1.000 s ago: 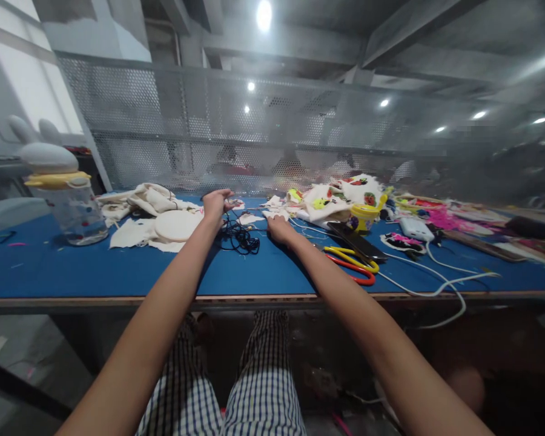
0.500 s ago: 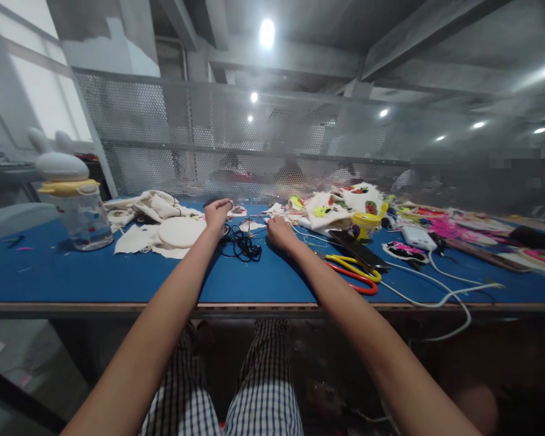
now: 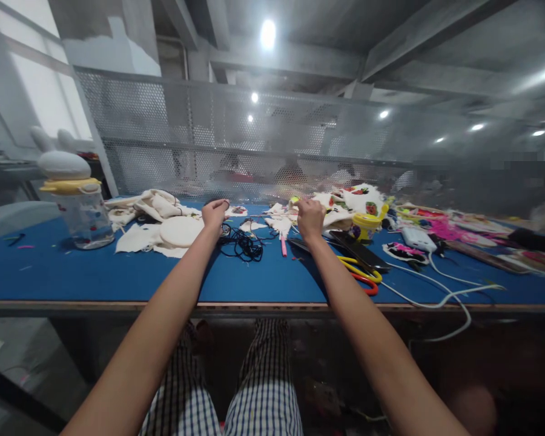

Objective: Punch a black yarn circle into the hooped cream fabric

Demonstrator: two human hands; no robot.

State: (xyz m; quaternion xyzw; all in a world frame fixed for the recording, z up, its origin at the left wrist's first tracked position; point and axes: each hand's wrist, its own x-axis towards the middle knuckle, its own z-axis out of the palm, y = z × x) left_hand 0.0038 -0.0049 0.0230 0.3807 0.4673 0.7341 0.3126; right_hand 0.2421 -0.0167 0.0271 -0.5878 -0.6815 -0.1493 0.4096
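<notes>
Sorting scraps at the bench: left hand fisted by black cord; right hand curled over printed fabric (grip unclear), needing a firm pinch.

bare forearms, no sleeves; blue-and-white checked trousers.

A sewing workshop: blue worktable strewn with fabric scraps, scissors (mesh partition behind).

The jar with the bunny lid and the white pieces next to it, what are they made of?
The jar looks like clear plastic, perhaps glass: you see through it. Its bunny lid seems smooth white and yellow plastic. The white pieces look like soft cotton cloth, creased and matte with raw edges. The left hand rests beside them.
</notes>
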